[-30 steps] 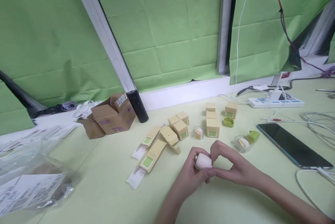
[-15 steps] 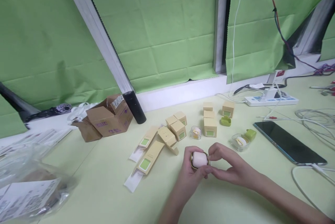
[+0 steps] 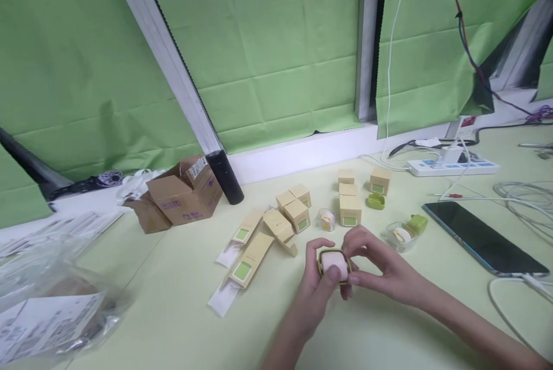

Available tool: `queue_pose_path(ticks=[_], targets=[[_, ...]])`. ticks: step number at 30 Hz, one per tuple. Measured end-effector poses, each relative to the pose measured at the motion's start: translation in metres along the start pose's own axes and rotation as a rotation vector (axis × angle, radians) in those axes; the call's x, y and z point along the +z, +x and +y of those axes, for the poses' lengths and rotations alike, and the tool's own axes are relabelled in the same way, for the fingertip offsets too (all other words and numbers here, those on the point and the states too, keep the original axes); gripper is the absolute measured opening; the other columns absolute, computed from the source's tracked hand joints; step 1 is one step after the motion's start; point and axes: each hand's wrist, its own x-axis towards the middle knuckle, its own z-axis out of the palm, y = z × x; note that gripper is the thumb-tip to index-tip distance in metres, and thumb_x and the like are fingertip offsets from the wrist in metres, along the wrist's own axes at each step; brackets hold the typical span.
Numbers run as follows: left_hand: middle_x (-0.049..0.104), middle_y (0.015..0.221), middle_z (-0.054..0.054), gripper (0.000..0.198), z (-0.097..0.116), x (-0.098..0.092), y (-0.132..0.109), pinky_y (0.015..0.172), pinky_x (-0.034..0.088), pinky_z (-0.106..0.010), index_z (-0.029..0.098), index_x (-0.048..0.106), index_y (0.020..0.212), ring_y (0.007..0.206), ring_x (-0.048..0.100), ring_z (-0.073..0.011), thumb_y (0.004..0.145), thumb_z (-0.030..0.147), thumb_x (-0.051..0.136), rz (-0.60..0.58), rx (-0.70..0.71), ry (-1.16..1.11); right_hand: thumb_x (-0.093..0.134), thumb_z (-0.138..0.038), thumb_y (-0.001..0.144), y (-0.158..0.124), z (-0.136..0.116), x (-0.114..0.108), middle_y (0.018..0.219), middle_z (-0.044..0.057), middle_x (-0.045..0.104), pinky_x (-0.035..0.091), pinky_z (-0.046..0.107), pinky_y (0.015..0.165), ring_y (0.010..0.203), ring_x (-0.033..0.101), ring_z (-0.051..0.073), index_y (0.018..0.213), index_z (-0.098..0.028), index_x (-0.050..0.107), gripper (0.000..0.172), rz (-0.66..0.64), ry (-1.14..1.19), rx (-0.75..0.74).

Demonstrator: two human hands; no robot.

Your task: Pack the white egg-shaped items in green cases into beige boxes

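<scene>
You hold the case (image 3: 336, 260) to the left of the phone (image 3: 481, 237), its pale pink face up inside an olive-rimmed shell (image 3: 333, 251). Your left hand (image 3: 311, 286) wraps the shell from the side away from the phone, thumb pressed on the case's face and fingers closed around it. Your right hand (image 3: 386, 269) comes in from the phone's side: forefinger and thumb are curved narrowly, their tips on the shell's edge nearest the phone.

Just left of the phone you have a clear tub (image 3: 395, 239), with a green cap (image 3: 417, 223) touching it, right by the phone's far corner. A green tray (image 3: 375, 201) lies farther left of the phone and beyond it. Left of that, still going away from the phone, stand a small carton (image 3: 349, 217) with a green label, then a small tub (image 3: 326, 220). Two opened cartons (image 3: 254, 255) lie well left of the phone, white flaps out. Beyond the phone sits a power strip (image 3: 453, 168), and a white cable (image 3: 534, 284) meets the phone's near end.
</scene>
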Motion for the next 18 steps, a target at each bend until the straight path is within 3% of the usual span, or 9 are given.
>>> queue_pose_path(ticks=[3,6,8,11,14,18], targets=[[0.059,0.088,-0.004,0.046,-0.01,-0.002,0.002,0.059,0.037,-0.026,0.025,0.027,0.112,0.06,0.05,-0.0091,0.084,0.061,0.034,0.003,-0.037,-0.002,0.074,-0.027,0.069,0.0,0.005,0.006,0.122,0.005,0.048,0.041,0.039,0.096,0.115,0.047,0.024,0.114,-0.03,0.049,0.051,0.012,0.019,0.106],[0.059,0.091,-0.004,0.05,-0.016,-0.013,0.008,0.047,0.028,-0.022,0.026,0.027,0.111,0.048,0.043,-0.0063,0.081,0.067,0.027,0.068,-0.056,0.058,0.069,-0.035,0.073,0.002,0.011,0.007,0.119,0.008,0.055,0.04,0.043,0.097,0.118,0.045,0.027,0.111,-0.026,0.054,0.042,0.096,0.106,0.165],[0.058,0.097,-0.005,0.05,-0.013,-0.022,0.012,0.048,0.03,-0.022,0.026,0.031,0.11,0.051,0.043,-0.0068,0.079,0.065,0.037,0.199,-0.006,0.203,0.063,-0.041,0.077,0.005,0.014,0.005,0.114,0.009,0.059,0.046,0.042,0.09,0.107,0.055,0.026,0.112,-0.024,0.054,0.04,0.234,0.182,0.222],[0.056,0.106,-0.007,0.045,-0.006,-0.028,0.015,0.068,0.038,-0.026,0.022,0.044,0.105,0.075,0.049,-0.0125,0.075,0.051,0.059,0.308,0.088,0.451,0.061,-0.044,0.078,0.009,0.016,0.002,0.114,0.007,0.058,0.052,0.038,0.08,0.094,0.06,0.023,0.115,-0.025,0.052,0.042,0.35,0.191,0.293],[0.056,0.102,-0.008,0.036,-0.005,-0.019,0.014,0.073,0.04,-0.029,0.019,0.049,0.099,0.084,0.051,-0.0167,0.079,0.049,0.055,0.241,0.059,0.39,0.063,-0.04,0.077,0.009,0.015,0.004,0.107,0.006,0.059,0.052,0.036,0.077,0.091,0.059,0.022,0.114,-0.026,0.052,0.042,0.294,0.049,0.217],[0.057,0.106,-0.009,0.038,-0.009,-0.01,0.013,0.079,0.042,-0.032,0.019,0.045,0.11,0.094,0.054,-0.0197,0.084,0.046,0.048,0.144,0.005,0.176,0.064,-0.036,0.077,0.005,0.013,0.008,0.108,0.006,0.055,0.046,0.037,0.089,0.105,0.052,0.023,0.119,-0.03,0.052,0.045,0.132,-0.269,0.058]])
